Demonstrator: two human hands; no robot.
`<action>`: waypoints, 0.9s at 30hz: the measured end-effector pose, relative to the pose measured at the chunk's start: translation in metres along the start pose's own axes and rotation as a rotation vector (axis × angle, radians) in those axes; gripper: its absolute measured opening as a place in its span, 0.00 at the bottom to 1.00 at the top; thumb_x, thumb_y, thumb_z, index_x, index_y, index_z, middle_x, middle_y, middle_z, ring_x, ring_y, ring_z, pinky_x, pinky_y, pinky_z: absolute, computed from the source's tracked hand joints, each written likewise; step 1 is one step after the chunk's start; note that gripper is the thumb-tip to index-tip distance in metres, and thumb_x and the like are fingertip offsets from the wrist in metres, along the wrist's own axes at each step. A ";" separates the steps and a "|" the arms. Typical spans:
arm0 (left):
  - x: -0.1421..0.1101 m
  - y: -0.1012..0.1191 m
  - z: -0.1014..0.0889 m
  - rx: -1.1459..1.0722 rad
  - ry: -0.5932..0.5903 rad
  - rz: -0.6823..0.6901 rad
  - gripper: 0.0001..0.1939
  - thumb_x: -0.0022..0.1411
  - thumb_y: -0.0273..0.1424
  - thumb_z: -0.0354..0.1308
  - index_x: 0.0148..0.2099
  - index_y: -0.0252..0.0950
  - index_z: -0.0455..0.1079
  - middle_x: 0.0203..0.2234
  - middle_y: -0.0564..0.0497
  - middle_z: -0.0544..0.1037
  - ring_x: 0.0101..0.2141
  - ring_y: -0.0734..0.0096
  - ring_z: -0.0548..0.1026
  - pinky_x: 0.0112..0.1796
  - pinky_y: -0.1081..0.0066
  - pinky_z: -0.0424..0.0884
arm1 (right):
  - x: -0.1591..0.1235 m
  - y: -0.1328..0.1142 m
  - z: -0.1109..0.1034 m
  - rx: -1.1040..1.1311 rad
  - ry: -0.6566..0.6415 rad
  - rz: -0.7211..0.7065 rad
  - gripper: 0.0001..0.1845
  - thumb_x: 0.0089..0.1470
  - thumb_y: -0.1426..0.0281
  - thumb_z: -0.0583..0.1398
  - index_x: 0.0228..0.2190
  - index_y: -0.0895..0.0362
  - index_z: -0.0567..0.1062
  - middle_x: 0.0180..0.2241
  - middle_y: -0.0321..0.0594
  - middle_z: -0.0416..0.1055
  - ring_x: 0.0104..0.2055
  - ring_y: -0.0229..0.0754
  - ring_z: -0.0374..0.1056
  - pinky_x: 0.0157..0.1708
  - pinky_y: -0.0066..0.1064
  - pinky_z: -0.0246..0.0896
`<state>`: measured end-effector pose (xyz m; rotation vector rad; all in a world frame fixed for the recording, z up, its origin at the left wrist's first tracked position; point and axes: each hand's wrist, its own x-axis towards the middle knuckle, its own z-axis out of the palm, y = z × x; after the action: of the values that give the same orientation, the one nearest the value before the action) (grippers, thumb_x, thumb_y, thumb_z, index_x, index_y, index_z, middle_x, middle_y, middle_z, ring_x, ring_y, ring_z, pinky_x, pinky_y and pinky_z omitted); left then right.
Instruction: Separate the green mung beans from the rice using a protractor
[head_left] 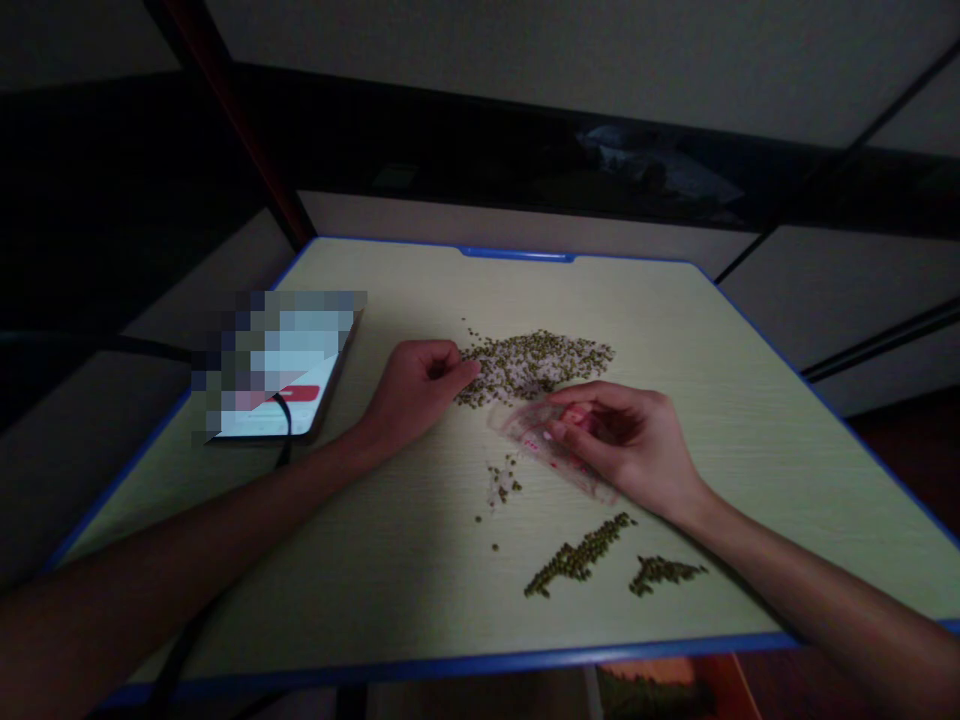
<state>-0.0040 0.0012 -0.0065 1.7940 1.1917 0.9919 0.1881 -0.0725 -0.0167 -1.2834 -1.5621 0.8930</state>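
Observation:
A heap of mixed small green and pale beans (532, 362) lies in the middle of a pale green table (787, 430). My left hand (416, 388) rests at the heap's left edge, fingers curled and pinched at the beans. Just right of it, my right hand (626, 435) is closed on a clear plastic bag with red print (536, 432), lying flat below the heap. Two short rows of green beans (581, 553) (664, 572) lie nearer the front edge. A few loose beans (504, 480) are scattered between the bag and the rows.
A lit phone (281, 375) with a dark cable (283, 425) plugged in lies at the table's left side. The table has a blue rim (517, 254). Dark floor and wall panels surround it; the room is dim.

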 end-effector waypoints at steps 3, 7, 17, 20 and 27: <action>0.000 0.000 0.000 0.008 0.001 0.001 0.17 0.50 0.27 0.55 0.13 0.35 0.56 0.08 0.60 0.58 0.13 0.81 0.55 0.17 0.75 0.51 | -0.001 0.000 0.003 -0.035 -0.011 0.020 0.09 0.44 0.72 0.61 0.32 0.61 0.76 0.19 0.35 0.67 0.18 0.31 0.59 0.17 0.25 0.55; 0.001 -0.001 0.001 0.005 0.004 0.009 0.17 0.50 0.27 0.55 0.13 0.35 0.56 0.08 0.60 0.57 0.13 0.81 0.54 0.17 0.76 0.50 | 0.000 -0.001 0.006 -0.050 -0.006 0.020 0.09 0.44 0.72 0.61 0.31 0.61 0.76 0.19 0.34 0.67 0.18 0.31 0.58 0.16 0.24 0.54; 0.000 -0.001 0.000 -0.010 -0.006 -0.007 0.17 0.50 0.27 0.55 0.13 0.35 0.55 0.07 0.61 0.57 0.13 0.82 0.54 0.17 0.76 0.49 | 0.009 -0.006 0.013 -0.087 -0.027 -0.016 0.06 0.43 0.72 0.60 0.27 0.62 0.74 0.17 0.33 0.65 0.17 0.30 0.56 0.15 0.23 0.51; 0.001 -0.002 0.000 -0.005 -0.006 0.001 0.17 0.50 0.27 0.55 0.13 0.35 0.56 0.08 0.61 0.57 0.13 0.82 0.54 0.17 0.76 0.50 | 0.006 -0.005 0.014 -0.060 -0.046 0.024 0.04 0.43 0.72 0.60 0.26 0.61 0.73 0.17 0.33 0.65 0.16 0.30 0.56 0.14 0.23 0.51; 0.001 -0.002 0.001 -0.003 0.006 0.013 0.17 0.49 0.27 0.55 0.13 0.35 0.56 0.08 0.60 0.58 0.13 0.81 0.54 0.18 0.75 0.50 | 0.005 -0.002 0.015 -0.081 -0.047 0.024 0.04 0.44 0.72 0.60 0.26 0.60 0.72 0.18 0.33 0.66 0.17 0.31 0.59 0.15 0.24 0.53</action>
<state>-0.0041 0.0023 -0.0086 1.7999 1.1830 1.0071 0.1731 -0.0681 -0.0191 -1.3491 -1.6378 0.8884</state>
